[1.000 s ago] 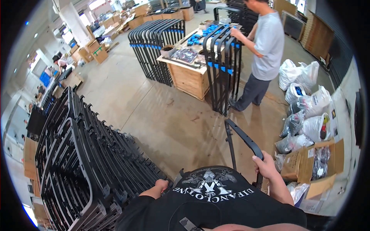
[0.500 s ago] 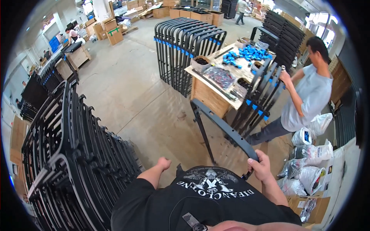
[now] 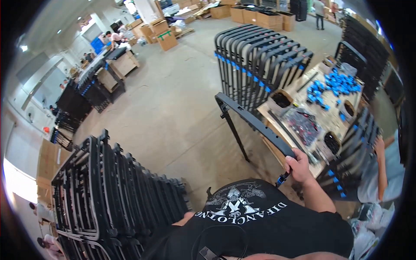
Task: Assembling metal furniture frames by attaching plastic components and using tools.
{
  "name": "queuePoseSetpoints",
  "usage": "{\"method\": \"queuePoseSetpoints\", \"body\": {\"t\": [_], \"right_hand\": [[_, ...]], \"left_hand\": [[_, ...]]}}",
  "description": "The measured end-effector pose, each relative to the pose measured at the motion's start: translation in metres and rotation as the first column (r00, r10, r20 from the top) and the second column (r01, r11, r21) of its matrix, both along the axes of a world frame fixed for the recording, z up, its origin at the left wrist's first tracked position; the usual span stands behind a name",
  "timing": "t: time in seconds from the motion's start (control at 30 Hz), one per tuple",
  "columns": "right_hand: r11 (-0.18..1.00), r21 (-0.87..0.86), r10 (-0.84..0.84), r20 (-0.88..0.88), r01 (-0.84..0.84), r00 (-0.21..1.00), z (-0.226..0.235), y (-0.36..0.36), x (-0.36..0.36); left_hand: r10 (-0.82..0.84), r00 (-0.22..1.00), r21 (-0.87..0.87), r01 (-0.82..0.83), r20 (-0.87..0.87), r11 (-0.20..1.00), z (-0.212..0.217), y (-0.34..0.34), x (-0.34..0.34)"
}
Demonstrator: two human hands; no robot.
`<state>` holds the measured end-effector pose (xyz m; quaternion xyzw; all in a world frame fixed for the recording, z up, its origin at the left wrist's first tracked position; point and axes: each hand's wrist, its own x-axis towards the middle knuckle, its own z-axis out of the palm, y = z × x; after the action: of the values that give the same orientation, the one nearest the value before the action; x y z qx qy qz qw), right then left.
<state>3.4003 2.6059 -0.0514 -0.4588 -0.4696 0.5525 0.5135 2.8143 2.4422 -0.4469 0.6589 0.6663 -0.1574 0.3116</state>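
The right hand is wrapped tight around the near end of a long, matte black frame, a curved bar with a thin leg hanging from it to the concrete floor; the frame is held up in the air, just left of the wooden counter. The left hand is mostly hidden behind the black shirt, so its grip cannot be told; it is close to a dense stack of black frames at the left. On the counter lie a heap of small blue plastic pieces, a clear bag of dark parts and three small open boxes. Behind it stands a row of frames with blue clips. Brown cardboard cartons sit far back.
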Motion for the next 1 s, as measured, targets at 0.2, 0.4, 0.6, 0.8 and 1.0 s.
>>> {"method": "queuePoseSetpoints", "body": {"t": [0.2, 0.4, 0.6, 0.8, 1.0], "right_hand": [[0.999, -0.030, 0.039, 0.025, -0.038, 0.999, 0.029, 0.202, -0.048], [0.992, -0.047, 0.119, 0.136, -0.114, 0.984, 0.040, 0.372, -0.161], [0.992, -0.069, 0.117, 0.214, -0.104, 0.970, 0.027, 0.497, -0.263], [0.988, -0.141, 0.094, 0.288, -0.055, 0.953, 0.009, 0.604, -0.336], [0.961, -0.271, 0.146, 0.310, -0.060, 0.940, -0.010, 0.709, -0.398]], "left_hand": [[0.209, 0.974, -0.079, -0.216, -0.088, 0.973, 0.024, 0.112, -0.047], [0.369, 0.923, -0.152, -0.382, -0.108, 0.912, 0.006, 0.201, -0.081], [0.441, 0.895, -0.200, -0.445, -0.065, 0.873, 0.012, 0.351, -0.162], [0.417, 0.908, -0.233, -0.413, -0.031, 0.881, 0.049, 0.529, -0.258], [0.799, 0.489, -0.004, -0.852, 0.350, 0.523, 0.074, 0.719, -0.303]]}}
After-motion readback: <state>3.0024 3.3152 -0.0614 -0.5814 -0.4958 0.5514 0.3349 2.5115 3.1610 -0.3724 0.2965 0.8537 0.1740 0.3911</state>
